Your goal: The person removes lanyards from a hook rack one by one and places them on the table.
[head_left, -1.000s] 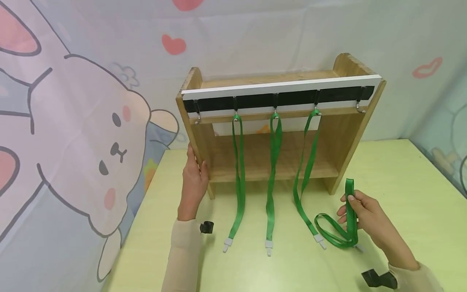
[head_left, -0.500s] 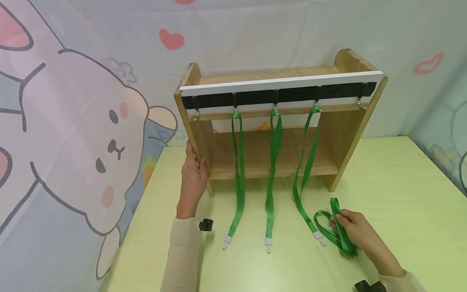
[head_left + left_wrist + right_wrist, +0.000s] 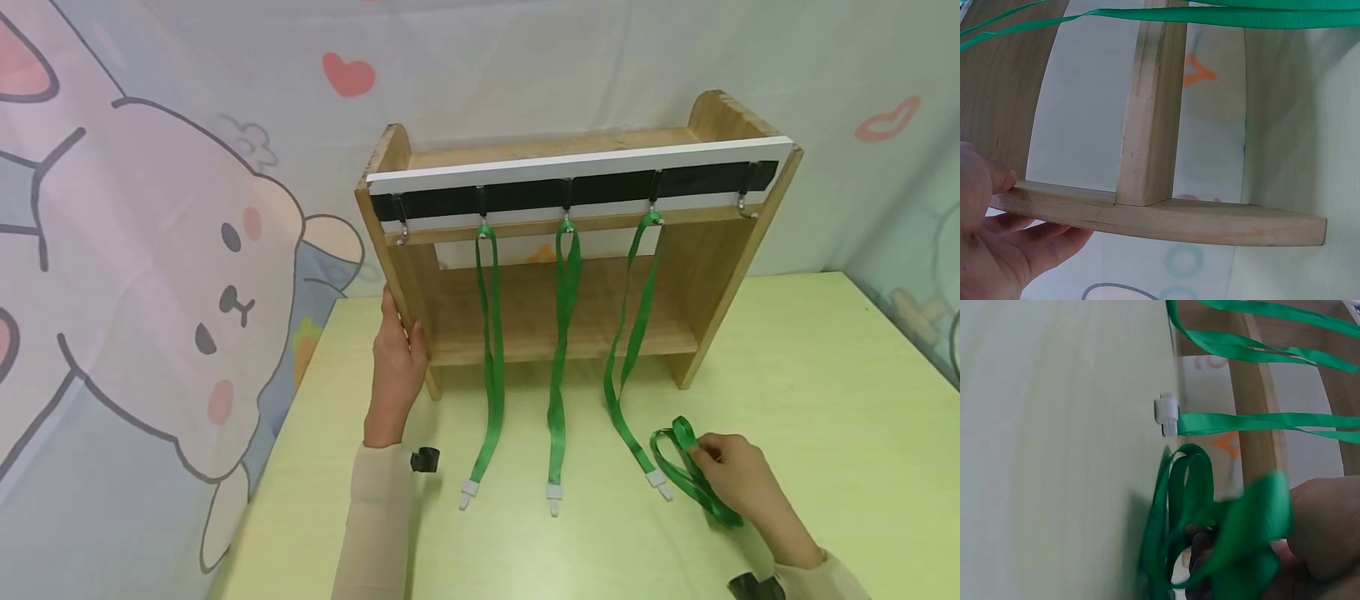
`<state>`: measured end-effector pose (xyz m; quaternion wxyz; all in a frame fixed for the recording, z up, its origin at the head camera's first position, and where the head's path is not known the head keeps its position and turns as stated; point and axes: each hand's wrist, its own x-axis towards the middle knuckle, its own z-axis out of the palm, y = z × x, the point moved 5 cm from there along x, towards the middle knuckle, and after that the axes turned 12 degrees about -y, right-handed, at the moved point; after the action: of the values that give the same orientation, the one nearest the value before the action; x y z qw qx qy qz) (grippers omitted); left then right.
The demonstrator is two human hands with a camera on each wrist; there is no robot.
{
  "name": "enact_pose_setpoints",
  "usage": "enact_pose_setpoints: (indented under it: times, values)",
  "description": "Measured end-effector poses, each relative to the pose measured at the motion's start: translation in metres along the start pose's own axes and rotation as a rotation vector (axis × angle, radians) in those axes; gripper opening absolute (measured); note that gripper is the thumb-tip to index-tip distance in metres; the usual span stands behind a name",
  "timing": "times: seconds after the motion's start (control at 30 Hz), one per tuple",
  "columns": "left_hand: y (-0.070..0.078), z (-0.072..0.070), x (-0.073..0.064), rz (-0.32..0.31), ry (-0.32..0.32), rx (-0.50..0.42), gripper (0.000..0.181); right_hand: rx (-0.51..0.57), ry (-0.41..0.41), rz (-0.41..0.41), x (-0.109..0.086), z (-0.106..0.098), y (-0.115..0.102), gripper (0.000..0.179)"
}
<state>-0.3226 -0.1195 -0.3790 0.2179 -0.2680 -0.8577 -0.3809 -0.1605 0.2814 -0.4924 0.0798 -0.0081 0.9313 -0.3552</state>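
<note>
A wooden shelf rack point(image 3: 716, 275) stands on the table, with a row of metal hooks on its black-striped front board. My left hand point(image 3: 397, 367) grips its left side panel point(image 3: 1210, 224), thumb on one face and fingers on the other. At the right front, my right hand point(image 3: 738, 475) pinches a folded green lanyard point(image 3: 686, 475) low over the table; its clip is hidden. Three more green lanyards hang from the middle hooks: the left lanyard point(image 3: 492, 358), the centre lanyard point(image 3: 558, 367) and the right lanyard point(image 3: 637, 325), each ending in a white clip point(image 3: 554, 498).
The outermost left hook point(image 3: 402, 233) and right hook point(image 3: 746, 208) carry nothing. Behind the pale yellow table point(image 3: 810, 375) hangs a cartoon-printed cloth point(image 3: 585, 67). Both wrists wear black straps.
My right hand has moved down and slightly left with the lanyard, whose upright loop now sits lower. My left hand keeps its hold on the rack.
</note>
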Motion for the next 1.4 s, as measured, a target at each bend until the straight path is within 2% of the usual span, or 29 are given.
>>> enact_pose_setpoints:
  times: [0.1,0.37,0.6,0.8,0.93,1.1,1.27,1.4]
  values:
    - [0.000,0.000,0.000,-0.011,-0.005,0.003,0.063,-0.056,-0.006,0.017,0.000,-0.003,-0.002,0.019]
    - [-0.002,0.001,0.000,-0.033,-0.020,-0.002,0.062,-0.112,-0.017,0.031,-0.001,-0.013,-0.001,0.033]
    - [-0.001,0.000,0.000,0.004,0.003,0.028,0.061,-0.152,0.058,0.018,-0.006,-0.027,-0.002,0.032]
    - [-0.003,0.001,0.000,-0.023,-0.016,0.002,0.062,-0.171,0.106,-0.023,-0.006,-0.045,-0.011,0.031]
    - [-0.003,0.003,0.002,-0.040,-0.027,-0.015,0.064,-0.184,0.153,-0.068,-0.008,-0.059,-0.024,0.031]
    - [-0.003,0.005,0.002,-0.030,-0.016,-0.021,0.064,-0.186,0.217,-0.128,-0.009,-0.074,-0.046,0.031]
    - [-0.003,0.002,0.000,-0.026,-0.014,-0.008,0.063,-0.138,0.288,-0.184,-0.008,-0.085,-0.073,0.031]
    - [-0.003,0.000,0.000,-0.025,-0.013,-0.009,0.063,-0.094,0.377,-0.240,-0.006,-0.096,-0.094,0.028]
